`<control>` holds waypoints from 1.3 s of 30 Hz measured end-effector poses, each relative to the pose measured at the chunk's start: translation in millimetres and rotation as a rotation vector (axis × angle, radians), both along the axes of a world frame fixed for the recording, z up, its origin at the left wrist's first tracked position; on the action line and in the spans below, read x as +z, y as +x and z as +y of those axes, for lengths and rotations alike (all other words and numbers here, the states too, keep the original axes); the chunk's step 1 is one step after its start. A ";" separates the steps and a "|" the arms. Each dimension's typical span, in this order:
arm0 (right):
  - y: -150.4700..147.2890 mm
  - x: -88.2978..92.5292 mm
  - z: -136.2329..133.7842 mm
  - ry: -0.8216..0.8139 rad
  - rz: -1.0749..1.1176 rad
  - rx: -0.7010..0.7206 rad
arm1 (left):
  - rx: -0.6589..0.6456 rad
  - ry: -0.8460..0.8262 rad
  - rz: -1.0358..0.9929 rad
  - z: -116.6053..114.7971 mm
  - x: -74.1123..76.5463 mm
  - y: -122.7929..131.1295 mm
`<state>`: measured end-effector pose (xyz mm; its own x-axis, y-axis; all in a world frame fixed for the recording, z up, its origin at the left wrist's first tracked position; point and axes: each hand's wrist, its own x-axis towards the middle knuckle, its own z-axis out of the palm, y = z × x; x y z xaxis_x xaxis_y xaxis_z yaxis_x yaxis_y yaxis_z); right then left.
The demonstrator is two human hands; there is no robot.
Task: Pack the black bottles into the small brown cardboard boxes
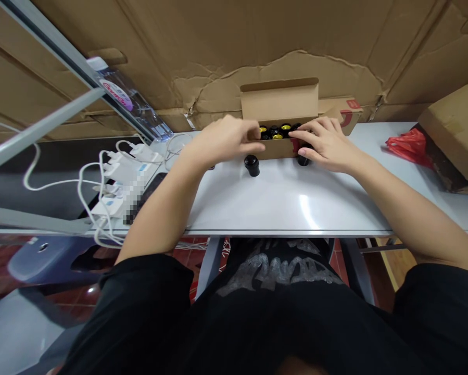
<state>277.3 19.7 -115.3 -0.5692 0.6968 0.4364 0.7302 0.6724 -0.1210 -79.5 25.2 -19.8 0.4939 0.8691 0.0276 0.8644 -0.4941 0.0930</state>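
Observation:
A long open cardboard box [275,151] stands on the white table with its lid flap raised. Inside it are several small black pieces [275,131], some showing yellow ring-shaped tops. My left hand [228,139] is at the box's left end, thumb apart from the fingers, with nothing visible between them. Over the box's right end my right hand [325,143] spreads its fingers, the tips near the contents. Beneath those fingers a black piece [303,160] is partly hidden. Another small black piece [252,165] stands on the table in front of the box's left end.
A power strip [130,179] with white cables and a dark phone-like object lies left. Behind it a clear bottle [134,101] leans beside a metal frame. On the right are a red plastic bag [409,147] and a large carton [458,133]. Cardboard lines the back.

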 end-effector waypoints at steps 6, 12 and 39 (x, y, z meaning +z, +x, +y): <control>-10.5 5.3 8.5 -0.134 0.001 -0.013 | -0.071 -0.092 0.029 64.5 3.3 25.6; -15.6 9.7 19.0 -0.192 0.019 0.001 | -0.083 -0.169 0.062 82.5 -0.7 29.5; -18.1 7.1 20.7 -0.160 0.022 -0.065 | -0.151 -0.012 -0.170 14.9 63.4 17.3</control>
